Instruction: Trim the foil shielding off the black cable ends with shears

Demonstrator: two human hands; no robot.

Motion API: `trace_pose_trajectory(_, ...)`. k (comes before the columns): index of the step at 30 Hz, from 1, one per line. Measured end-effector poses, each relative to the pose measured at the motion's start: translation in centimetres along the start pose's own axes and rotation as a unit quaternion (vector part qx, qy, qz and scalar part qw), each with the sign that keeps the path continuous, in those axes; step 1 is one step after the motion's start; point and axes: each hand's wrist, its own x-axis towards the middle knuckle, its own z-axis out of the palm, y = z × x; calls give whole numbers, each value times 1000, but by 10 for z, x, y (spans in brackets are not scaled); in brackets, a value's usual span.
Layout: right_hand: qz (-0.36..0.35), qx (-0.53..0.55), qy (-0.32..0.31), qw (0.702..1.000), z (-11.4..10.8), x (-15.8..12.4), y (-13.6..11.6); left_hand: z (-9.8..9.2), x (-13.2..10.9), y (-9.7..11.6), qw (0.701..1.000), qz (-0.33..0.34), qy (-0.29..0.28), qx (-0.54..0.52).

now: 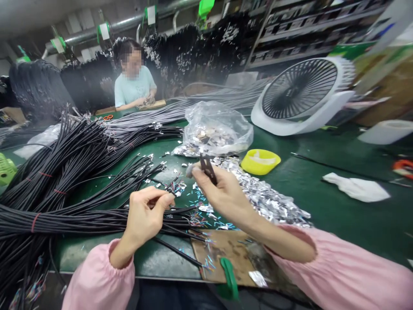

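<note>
My left hand (145, 215) is closed in a pinch on a black cable, and its stripped end with thin coloured wires (177, 186) sticks out past the fingertips. To the right and slightly higher, my right hand (227, 196) grips a small dark clip-like tool (208, 169); a greyish cover shows on a fingertip. The two hands are apart. Below my left hand lies a bundle of black cables (97, 221), their coloured wire ends pointing right. Blue wire scraps (200, 196) and a heap of silver foil pieces (267, 200) lie under and beside my right hand.
A clear plastic bag of scraps (219, 125), a yellow ring-shaped container (260, 162) and a white fan (300, 92) stand beyond my hands. A stained board (222, 254) with a green clamp (229, 275) sits at the front edge. A person (134, 86) works across the green table (322, 159).
</note>
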Motion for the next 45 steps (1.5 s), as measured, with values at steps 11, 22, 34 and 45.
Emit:
trace_pose_trajectory(11,66,100,-97,988,6,-8,-11,3,-1,-3,990,115,39,64)
trace_pose_trajectory(22,253,349,-217,876,5,-8,-15,0,3,-4,977,203,49,42)
trace_pose_trajectory(34,248,358,-252,864,4,-9,-13,-1,3,-3,976,209,59,33)
trace_pose_trajectory(45,140,195,-177,954,5,-10,-13,-1,0,-2,980,190,29,61)
